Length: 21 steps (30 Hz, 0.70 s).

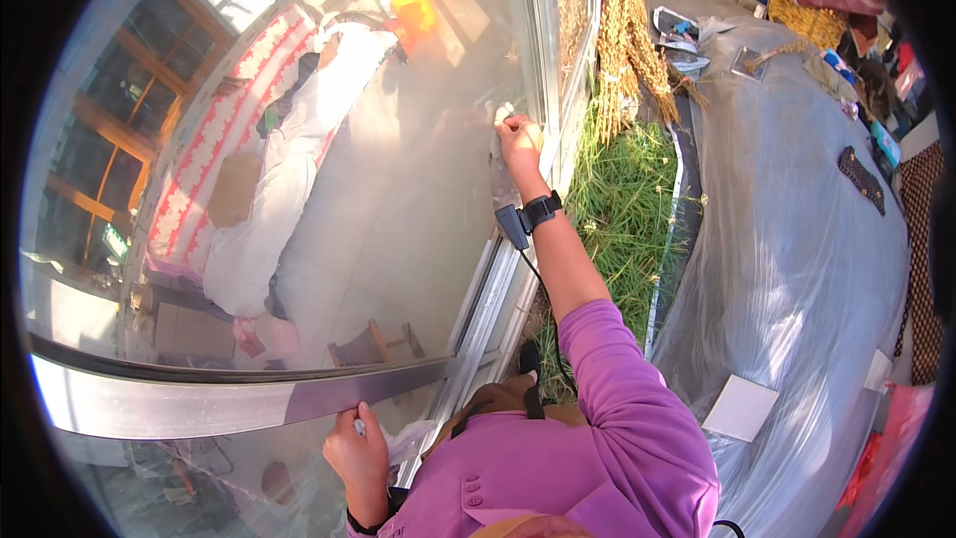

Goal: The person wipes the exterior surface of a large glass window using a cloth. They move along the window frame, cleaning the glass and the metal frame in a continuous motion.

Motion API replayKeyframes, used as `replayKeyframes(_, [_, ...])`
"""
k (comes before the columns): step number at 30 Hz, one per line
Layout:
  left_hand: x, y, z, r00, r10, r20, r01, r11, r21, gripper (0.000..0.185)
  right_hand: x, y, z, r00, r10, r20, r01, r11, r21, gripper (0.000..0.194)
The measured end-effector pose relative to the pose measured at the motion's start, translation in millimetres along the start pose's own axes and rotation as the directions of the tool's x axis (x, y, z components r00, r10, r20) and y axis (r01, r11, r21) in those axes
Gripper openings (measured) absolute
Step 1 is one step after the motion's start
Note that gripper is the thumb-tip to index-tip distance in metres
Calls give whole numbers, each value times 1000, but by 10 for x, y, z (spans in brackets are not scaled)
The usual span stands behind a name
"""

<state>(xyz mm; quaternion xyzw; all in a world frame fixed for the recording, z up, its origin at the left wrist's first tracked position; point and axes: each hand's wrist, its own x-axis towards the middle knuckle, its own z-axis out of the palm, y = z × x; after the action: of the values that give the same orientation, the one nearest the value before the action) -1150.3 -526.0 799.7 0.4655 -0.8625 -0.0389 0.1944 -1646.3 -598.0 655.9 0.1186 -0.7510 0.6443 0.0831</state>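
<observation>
My right hand (520, 140) reaches forward along a large glass window pane (403, 194). Its fingers pinch a small white wad (505, 113), perhaps tissue or cloth, which appears to be against the glass. A dark device on a strap (526, 220) sits on that wrist, with a cable running down from it. My left hand (357, 452) is closed around a small whitish crumpled piece (360, 427), mostly hidden by the fingers. Its thumb tip lies by the lower edge of the wide metal window frame bar (224, 403).
Through the glass show a sofa with a red-and-white cover (231, 142), white cloth (321, 119) and an orange object (413, 11). To the right are green grass (627, 202), dried stalks (620, 37), a clear plastic sheet (792, 239) and a white square tile (741, 408).
</observation>
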Motion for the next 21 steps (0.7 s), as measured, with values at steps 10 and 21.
replayKeyframes(10, [4, 1, 20, 1000, 7, -26, -7, 1000, -28, 18, -973, -781, -183, 929, -361, -84, 370, 882, 294, 19])
replayKeyframes(21, [16, -43, 59, 995, 52, -87, -49, 998, 41, 15, -588, -889, -2, 973, -180, -143, 224, 880, 418, 20])
